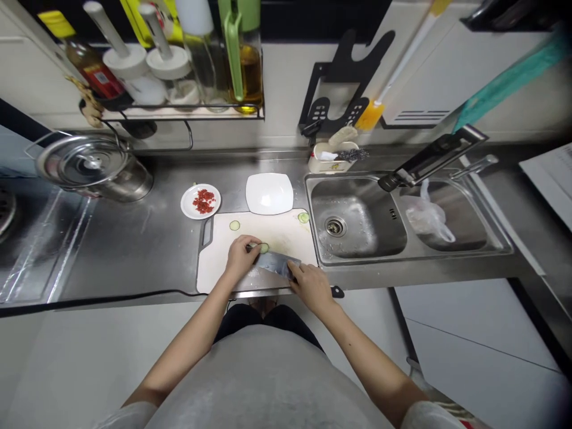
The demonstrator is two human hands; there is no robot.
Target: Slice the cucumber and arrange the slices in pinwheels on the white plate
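Cucumber slice (264, 247): round, pale green, thin darker rim. Located over cutting board (218, 268), beside knife (273, 262). Touched by curled fingers of left hand (241, 257); cannot tell whether pinched. Knife gripped in closed fingers of right hand (309, 285). Similar in colour to loose slice (235, 225) near board's upper left.

Left of my left hand (241, 257), I have room to slide over the steel counter (156, 256) as far as the lidded pot (129, 179). Ahead, the small round plate (186, 208) and squarish white dish (270, 193) obstruct me, with a gap between them. The cleaver (274, 263) bars the way to my right hand (311, 286); rightward, the sink basin (361, 223) opens beyond its rim.
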